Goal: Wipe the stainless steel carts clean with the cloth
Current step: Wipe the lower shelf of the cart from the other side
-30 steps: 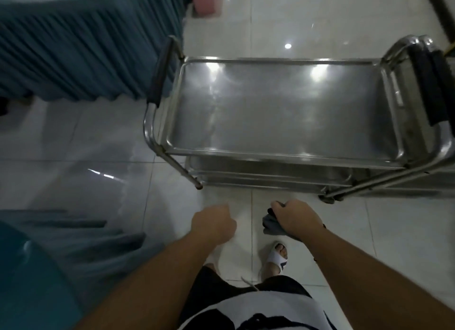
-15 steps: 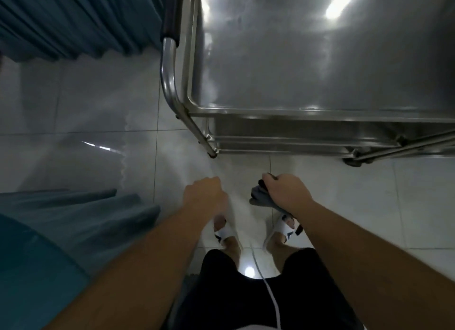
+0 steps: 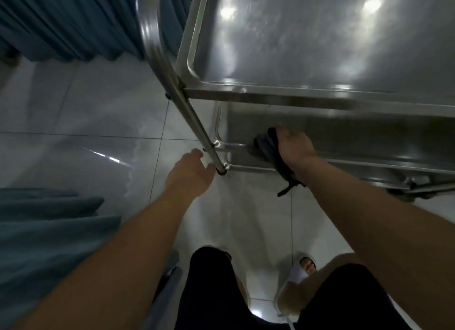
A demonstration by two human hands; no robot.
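Right hand (image 3: 294,146) curled round a dark bunched cloth (image 3: 267,145), pressing it onto the lower shelf (image 3: 344,142) of the stainless steel cart (image 3: 320,46), near that shelf's front left corner. A loose strip of the cloth dangling off the shelf edge below the wrist. Left hand (image 3: 189,174) holding nothing, fingers relaxed and slightly spread, just beside the foot of the front left cart leg (image 3: 194,118), thumb nearly touching it; actual contact not clear.

Handling, as a judgement: cloth soft, limp and light, easily folded into a pad, best kept wadded under the palm so the trailing strip does not snag on the frame. Cart rigid and probably fairly heavy, with smooth, glossy, likely slippery steel; liable to roll if on castors, so worth steadying by the leg or the curved side rail (image 3: 150,31) while rubbing.

Top shelf (image 3: 332,34) bright with ceiling-light reflections that mask any smears or dirt. Most of the lower shelf hidden beneath the top one and in shadow. Cart's right side and far edge cut off by the frame. Wheels not visible. Fingertips of the right hand buried in the cloth. Teal pleated fabric (image 3: 61,22) at upper left and more at lower left, their supports unseen. Whole view softly blurred.
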